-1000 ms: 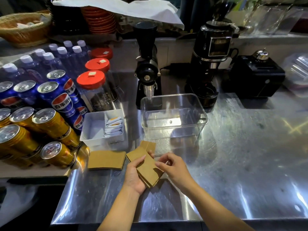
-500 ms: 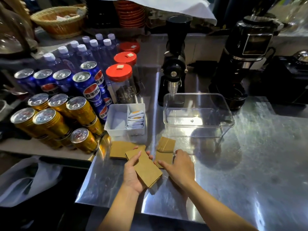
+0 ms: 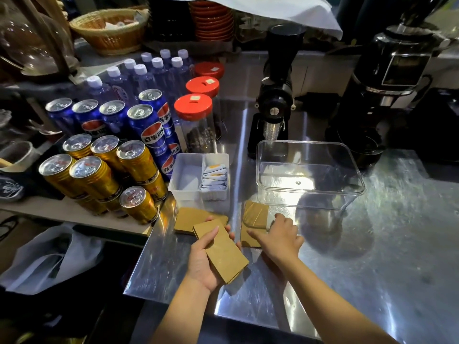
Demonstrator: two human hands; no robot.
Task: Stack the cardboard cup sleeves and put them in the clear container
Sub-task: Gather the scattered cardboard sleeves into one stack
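My left hand (image 3: pixel 202 260) holds a small stack of flat brown cardboard sleeves (image 3: pixel 223 253) just above the steel counter. My right hand (image 3: pixel 279 238) rests fingers-down on two more sleeves (image 3: pixel 254 217) lying flat on the counter, partly covering them. Another sleeve (image 3: pixel 188 218) lies flat to the left, beyond my left hand. The clear container (image 3: pixel 309 175) stands empty behind the sleeves, right of centre.
A white divided tray (image 3: pixel 187 180) with sachets sits left of the container. Gold and blue cans (image 3: pixel 104 165), water bottles and red-lidded jars (image 3: pixel 193 120) crowd the left. A black grinder (image 3: pixel 274 100) and coffee machine (image 3: pixel 387 90) stand behind. The counter's left edge (image 3: pixel 144 252) is close.
My right hand has let go of the stack and moved forward onto the sleeves lying near the container. The left hand keeps the stack. The view has shifted left.
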